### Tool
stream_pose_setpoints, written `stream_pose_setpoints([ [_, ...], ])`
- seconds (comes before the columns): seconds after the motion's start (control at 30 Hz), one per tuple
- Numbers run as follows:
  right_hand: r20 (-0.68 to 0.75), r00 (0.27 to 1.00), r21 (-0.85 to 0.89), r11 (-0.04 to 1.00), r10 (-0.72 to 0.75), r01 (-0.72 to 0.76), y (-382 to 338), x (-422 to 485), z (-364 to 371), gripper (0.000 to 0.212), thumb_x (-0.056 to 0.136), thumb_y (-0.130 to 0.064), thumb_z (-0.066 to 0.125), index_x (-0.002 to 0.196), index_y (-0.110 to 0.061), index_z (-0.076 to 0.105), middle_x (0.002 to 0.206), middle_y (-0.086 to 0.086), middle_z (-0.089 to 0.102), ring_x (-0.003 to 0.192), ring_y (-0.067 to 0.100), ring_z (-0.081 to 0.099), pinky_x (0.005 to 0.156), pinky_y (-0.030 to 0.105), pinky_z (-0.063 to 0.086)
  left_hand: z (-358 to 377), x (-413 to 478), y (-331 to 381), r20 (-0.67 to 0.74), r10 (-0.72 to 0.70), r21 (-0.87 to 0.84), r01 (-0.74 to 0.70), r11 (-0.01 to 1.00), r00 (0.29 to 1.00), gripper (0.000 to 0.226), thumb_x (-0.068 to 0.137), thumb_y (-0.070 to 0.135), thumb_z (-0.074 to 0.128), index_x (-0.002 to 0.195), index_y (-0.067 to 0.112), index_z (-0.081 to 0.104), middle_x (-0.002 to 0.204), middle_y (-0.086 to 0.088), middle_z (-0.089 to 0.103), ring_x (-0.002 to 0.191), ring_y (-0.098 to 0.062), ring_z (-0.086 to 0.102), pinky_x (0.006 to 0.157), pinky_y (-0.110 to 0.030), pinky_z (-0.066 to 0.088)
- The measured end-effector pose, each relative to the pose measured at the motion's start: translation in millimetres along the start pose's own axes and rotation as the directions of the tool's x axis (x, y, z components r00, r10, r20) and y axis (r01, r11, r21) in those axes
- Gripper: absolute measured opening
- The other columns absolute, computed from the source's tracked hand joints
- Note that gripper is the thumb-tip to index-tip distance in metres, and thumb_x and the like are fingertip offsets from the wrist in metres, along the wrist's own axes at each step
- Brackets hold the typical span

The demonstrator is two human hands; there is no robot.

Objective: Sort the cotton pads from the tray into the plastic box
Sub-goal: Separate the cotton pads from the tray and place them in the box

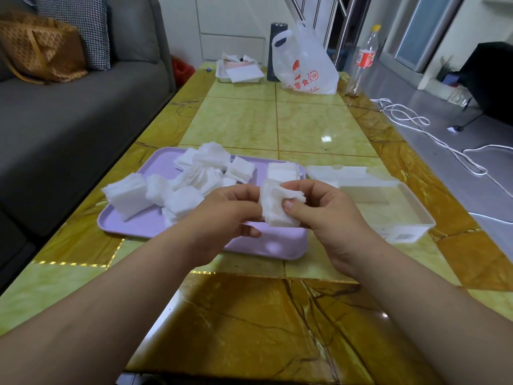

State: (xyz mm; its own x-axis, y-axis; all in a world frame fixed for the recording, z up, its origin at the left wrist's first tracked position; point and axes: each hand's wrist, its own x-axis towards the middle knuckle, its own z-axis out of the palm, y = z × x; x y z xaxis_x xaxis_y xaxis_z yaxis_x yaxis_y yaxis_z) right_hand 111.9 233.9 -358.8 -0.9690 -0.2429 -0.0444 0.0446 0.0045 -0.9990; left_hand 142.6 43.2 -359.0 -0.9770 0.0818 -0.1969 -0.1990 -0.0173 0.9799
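Step in hand: gathering and squaring a batch before transfer. No pads show inside the box, so the sort looks barely begun.

- Both hands are raised above the near right part of the lilac tray (138,226). Between them is a small stack of cotton pads (274,207), clear of the tray surface.
- Right hand (324,215): fingers curl round the right side of the stack and the thumb presses on its near face. A narrow, firm pinch.
- Left hand (227,215): fingers are curled and its fingertips meet the stack's left edge. It looks like a steadying or aligning hold, but how much of the load it carries I cannot tell.
- The stack's edges are uneven, with pad corners jutting at the top right.
- Remaining stock: a loose heap of pads (200,173) lies across the middle and left of the tray. A tidier pile (283,169) sits at its far right corner.
- Target: the clear plastic box (408,232) stands on the tiled table (277,120) just right of the tray. Its hinged lid (341,172) is thrown open behind it.

Next move, as I judge it: tap the edges flush between both hands. Then carry the stack right in the right hand and lower it flat into the box with the pinch kept. The pads are soft and light, so a slack grip would let them fan or shed.
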Motion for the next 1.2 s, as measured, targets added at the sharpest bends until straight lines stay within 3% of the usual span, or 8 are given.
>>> stream_pose_setpoints([
  [0.27,0.004,1.000,-0.080,0.996,-0.027,0.027,0.3,-3.7,1.7,0.045,0.088,-0.010,0.078,0.127,-0.028,0.066,0.124,0.010,0.065,0.097,0.018,0.070,0.100,0.035,0.056,-0.4,-0.5,6.0,0.048,-0.026,-0.157,0.034,0.987,0.999,0.039,0.097,0.046,0.058,0.120,0.018,0.073,0.117,-0.020,0.074,0.103,-0.032,0.068,0.089,-0.046,0.048],
  [0.4,-0.006,0.996,-0.158,0.984,-0.087,0.085,-2.3,-5.1,3.1,0.047,0.087,-0.003,0.077,0.129,-0.021,0.067,0.107,-0.004,0.071,0.096,0.004,0.069,0.092,0.023,0.055,1.3,0.3,5.1,0.013,-0.029,-0.110,0.031,0.993,0.999,0.046,0.097,0.050,0.060,0.123,0.014,0.072,0.121,-0.023,0.072,0.116,-0.041,0.067,0.103,-0.059,0.048],
  [0.53,0.003,0.991,-0.288,0.949,-0.135,0.131,-0.9,-6.3,6.4,0.047,0.087,-0.005,0.076,0.130,-0.023,0.067,0.107,-0.013,0.069,0.094,-0.001,0.066,0.090,0.019,0.054,2.9,-0.1,3.7,-0.071,-0.013,-0.071,0.008,0.997,0.997,0.023,0.098,0.028,0.067,0.098,0.005,0.069,0.094,-0.016,0.072,0.082,-0.031,0.070,0.087,-0.053,0.053],
  [0.67,0.042,0.993,-0.372,0.921,-0.109,0.117,2.8,-6.7,8.7,0.042,0.091,-0.012,0.074,0.131,-0.022,0.066,0.108,-0.013,0.072,0.097,-0.001,0.066,0.096,0.023,0.054,2.1,-1.8,3.7,-0.063,-0.034,-0.066,0.029,0.997,0.997,0.014,0.097,0.016,0.066,0.084,0.012,0.065,0.083,-0.013,0.066,0.075,-0.030,0.065,0.080,-0.048,0.053],
  [0.8,0.071,0.995,-0.394,0.914,-0.069,0.092,6.0,-5.6,5.2,0.012,0.092,-0.024,0.073,0.103,-0.024,0.076,0.092,-0.006,0.077,0.089,0.013,0.071,0.090,0.043,0.059,0.0,-0.9,4.1,-0.073,-0.024,-0.051,0.020,0.998,0.997,0.011,0.099,0.017,0.061,0.093,0.011,0.068,0.085,-0.014,0.067,0.081,-0.031,0.064,0.081,-0.048,0.053],
  [0.9,0.041,0.994,-0.368,0.923,-0.101,0.109,6.4,-5.7,5.2,0.012,0.090,-0.027,0.075,0.095,-0.016,0.074,0.090,0.008,0.075,0.087,0.028,0.071,0.084,0.054,0.059,-0.8,-1.3,3.2,-0.052,0.015,0.051,-0.012,0.999,0.999,0.025,0.098,0.036,0.066,0.099,0.012,0.074,0.088,-0.005,0.073,0.084,-0.025,0.068,0.080,-0.047,0.057],
  [1.03,-0.035,0.997,-0.259,0.964,-0.065,0.054,3.2,-5.2,4.2,0.021,0.090,-0.020,0.077,0.099,-0.002,0.069,0.100,0.028,0.069,0.092,0.040,0.070,0.076,0.049,0.064,4.8,-4.4,1.3,0.000,0.078,0.240,-0.076,0.968,0.997,0.024,0.093,0.022,0.075,0.116,0.017,0.071,0.099,0.001,0.080,0.092,-0.015,0.072,0.082,-0.043,0.057],
  [1.2,0.041,0.999,-0.196,0.980,0.024,-0.016,-1.5,-7.8,1.0,0.016,0.087,-0.016,0.079,0.102,-0.013,0.075,0.099,0.015,0.076,0.094,0.030,0.074,0.077,0.042,0.065,7.5,-4.0,6.2,-0.012,0.078,0.253,-0.072,0.965,0.997,0.020,0.094,0.013,0.072,0.114,0.015,0.070,0.100,-0.004,0.080,0.091,-0.017,0.075,0.079,-0.040,0.055],
])
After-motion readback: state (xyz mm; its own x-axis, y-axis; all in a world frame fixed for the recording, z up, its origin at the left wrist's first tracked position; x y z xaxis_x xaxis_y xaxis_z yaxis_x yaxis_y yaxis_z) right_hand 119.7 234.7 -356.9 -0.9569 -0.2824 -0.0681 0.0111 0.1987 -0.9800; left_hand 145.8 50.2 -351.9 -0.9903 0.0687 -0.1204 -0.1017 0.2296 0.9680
